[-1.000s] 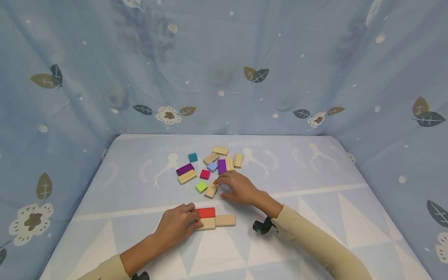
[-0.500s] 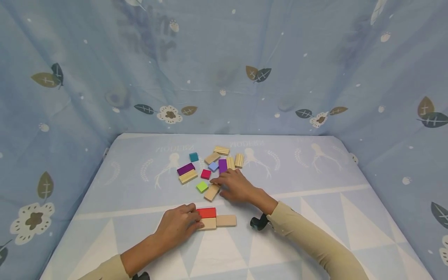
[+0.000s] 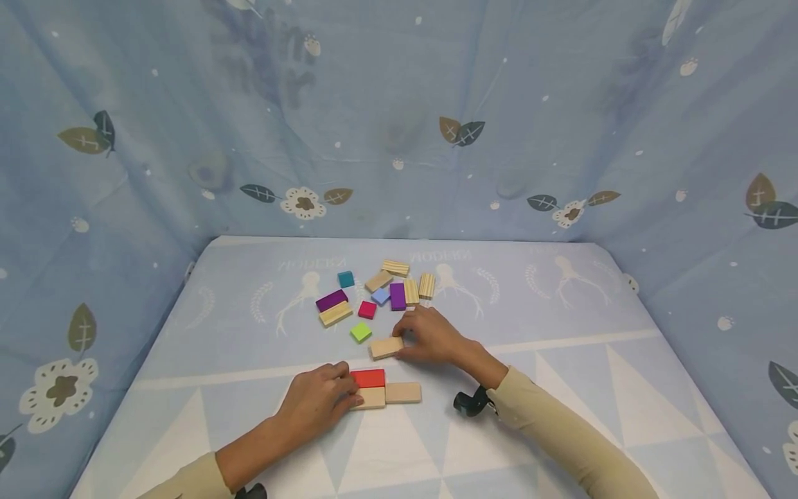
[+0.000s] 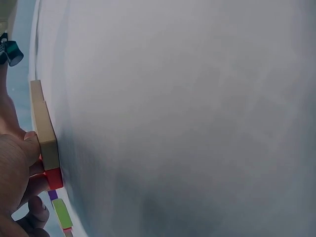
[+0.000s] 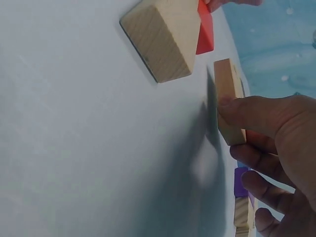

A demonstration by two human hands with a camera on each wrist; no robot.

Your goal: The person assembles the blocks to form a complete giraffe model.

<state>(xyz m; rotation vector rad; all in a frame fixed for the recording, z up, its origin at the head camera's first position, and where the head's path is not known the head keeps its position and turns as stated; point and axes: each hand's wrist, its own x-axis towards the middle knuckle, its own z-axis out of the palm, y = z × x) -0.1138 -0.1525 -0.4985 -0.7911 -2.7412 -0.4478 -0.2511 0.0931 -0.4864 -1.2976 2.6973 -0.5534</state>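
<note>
My left hand (image 3: 316, 402) rests at the left end of a red block (image 3: 369, 378) and a plain wooden block (image 3: 373, 398), which lie side by side. In the left wrist view its thumb is on the wooden block (image 4: 45, 128) and its fingers are by the red block (image 4: 54, 178). Another plain block (image 3: 403, 393) continues the row to the right. Just beyond, my right hand (image 3: 433, 336) pinches a separate plain wooden block (image 3: 385, 347) between thumb and fingers. The right wrist view has that block (image 5: 226, 79) held just off the cloth or touching it; I cannot tell which.
Behind the hands lie loose blocks: lime green (image 3: 360, 333), pink (image 3: 367, 310), light blue (image 3: 381, 296), teal (image 3: 346, 279), dark purple (image 3: 332, 300), purple (image 3: 397, 296) and several plain ones. Patterned curtains (image 3: 399, 138) enclose the cloth-covered table (image 3: 530, 305).
My right hand has taken hold of the plain block near the lime one, turned it from slanted to nearly crosswise and drawn it slightly right. The left hand has stayed in place.
</note>
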